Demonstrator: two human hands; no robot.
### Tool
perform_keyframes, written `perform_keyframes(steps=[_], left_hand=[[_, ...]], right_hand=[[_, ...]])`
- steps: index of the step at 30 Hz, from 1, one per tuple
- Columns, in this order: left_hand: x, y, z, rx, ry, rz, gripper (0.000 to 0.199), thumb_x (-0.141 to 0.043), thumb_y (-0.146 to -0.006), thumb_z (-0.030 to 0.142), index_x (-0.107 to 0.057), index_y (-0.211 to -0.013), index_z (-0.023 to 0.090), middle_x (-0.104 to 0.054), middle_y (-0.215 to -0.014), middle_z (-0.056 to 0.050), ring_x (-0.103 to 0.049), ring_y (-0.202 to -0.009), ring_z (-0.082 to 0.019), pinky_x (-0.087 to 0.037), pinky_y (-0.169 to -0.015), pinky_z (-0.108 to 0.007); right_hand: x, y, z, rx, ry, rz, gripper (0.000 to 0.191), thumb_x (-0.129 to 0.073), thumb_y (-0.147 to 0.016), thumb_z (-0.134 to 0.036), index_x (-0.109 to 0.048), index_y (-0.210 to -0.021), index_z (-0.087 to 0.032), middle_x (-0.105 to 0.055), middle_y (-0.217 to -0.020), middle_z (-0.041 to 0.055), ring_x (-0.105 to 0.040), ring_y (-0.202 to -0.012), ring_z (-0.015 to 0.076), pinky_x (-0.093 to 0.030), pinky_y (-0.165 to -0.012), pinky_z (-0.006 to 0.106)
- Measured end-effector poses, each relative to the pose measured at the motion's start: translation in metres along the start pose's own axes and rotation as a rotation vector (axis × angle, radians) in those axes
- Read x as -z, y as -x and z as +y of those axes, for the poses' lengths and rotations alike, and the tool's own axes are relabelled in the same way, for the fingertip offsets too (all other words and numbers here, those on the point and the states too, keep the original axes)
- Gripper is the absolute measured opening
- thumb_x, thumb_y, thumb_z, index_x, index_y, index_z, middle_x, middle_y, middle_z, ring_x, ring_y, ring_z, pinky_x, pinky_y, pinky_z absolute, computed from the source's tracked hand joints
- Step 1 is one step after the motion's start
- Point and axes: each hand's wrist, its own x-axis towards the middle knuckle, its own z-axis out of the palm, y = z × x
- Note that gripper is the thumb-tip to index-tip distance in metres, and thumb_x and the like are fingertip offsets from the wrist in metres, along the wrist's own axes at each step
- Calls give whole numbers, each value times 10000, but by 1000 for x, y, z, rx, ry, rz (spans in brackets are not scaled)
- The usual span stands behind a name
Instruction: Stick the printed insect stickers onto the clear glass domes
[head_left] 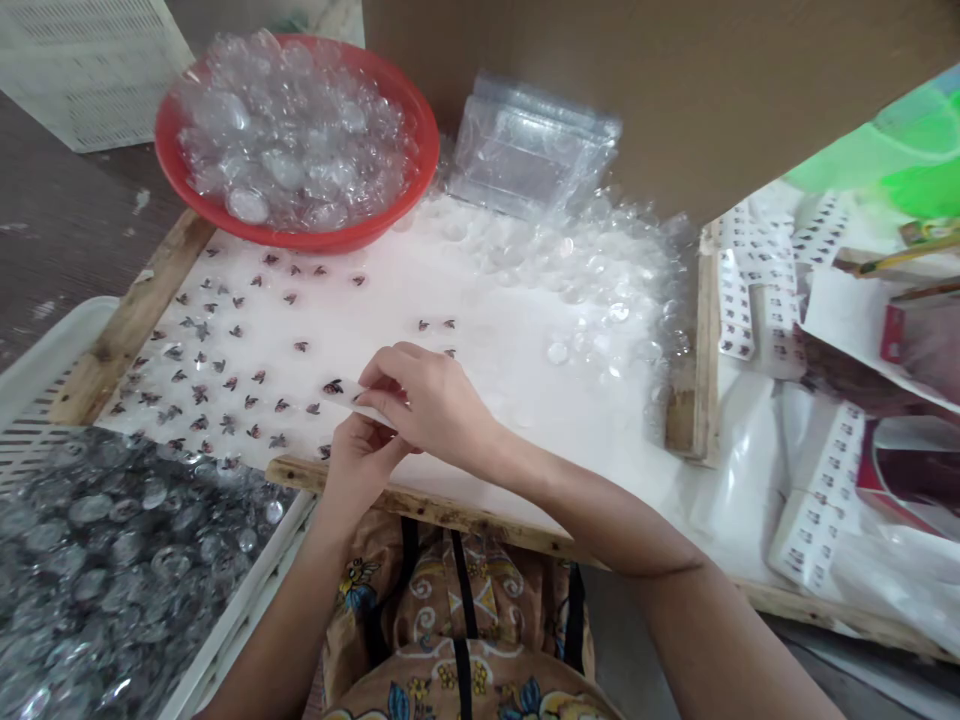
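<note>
My right hand (pixel 435 400) is closed in a pinch on a narrow white sticker strip (pixel 352 394), close to the near edge of the white work surface (pixel 480 290). A dark insect print shows at the strip's left end. Just below, my left hand (pixel 365 445) has its fingers curled against the strip's underside, partly hidden by the right hand. Many small dark insect prints (pixel 227 383) lie spread over the left part of the surface. A few more sit just beyond my hands. Small clear domed pieces (pixel 559 352) are scattered and heaped on the right part.
A red basin (pixel 371 228) heaped with clear pieces stands at the back left. A clear plastic box (pixel 529 145) leans by the cardboard (pixel 660 90). A white crate (pixel 247 570) of clear pieces is at lower left. Printed sticker sheets (pixel 817 500) lie right of a wooden edge strip (pixel 701 340).
</note>
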Motion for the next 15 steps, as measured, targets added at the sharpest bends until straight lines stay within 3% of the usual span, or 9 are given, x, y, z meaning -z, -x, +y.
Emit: perform_keyframes(steps=[4,7,9,11,15], left_hand=[[-1,-2,-1,-49,25,62,377,-925,-514,274,-581,-633,177,-646,-541,36,-610,-511,-143,-480,-472,-234],[0,0,-1,-14,7,26,318,-902,-581,304,-651,-716,163,-666,-572,19,-627,-522,-148,-501,-484,-242],[1,1,-1,7,27,-14,341,-876,-641,331,-711,-883,156,-701,-635,4,-652,-540,-154,-552,-529,-267],[1,2,-1,15,56,-34,405,-862,-673,338,-724,-1010,160,-720,-694,1,-667,-568,-149,-591,-577,-281],[1,2,-3,25,102,-46,406,-864,-679,331,-738,-1023,156,-708,-697,1,-680,-616,-151,-617,-595,-276]], right_hand=[[-10,10,-7,81,224,94,175,-497,-960,-163,-656,-895,-195,-676,-931,81,-577,-834,191,-446,-787,358],[6,11,3,155,47,185,148,-522,-953,-202,-645,-873,-219,-666,-1026,77,-583,-943,198,-473,-832,366],[26,8,21,64,-109,279,106,-566,-931,-271,-623,-854,-226,-660,-951,52,-591,-914,187,-490,-792,348],[45,4,51,-127,-178,355,109,-613,-884,-313,-598,-826,-223,-642,-827,18,-576,-773,160,-478,-716,326],[65,6,113,-437,-208,359,116,-651,-790,-297,-583,-756,-209,-617,-714,2,-506,-638,128,-393,-585,288]])
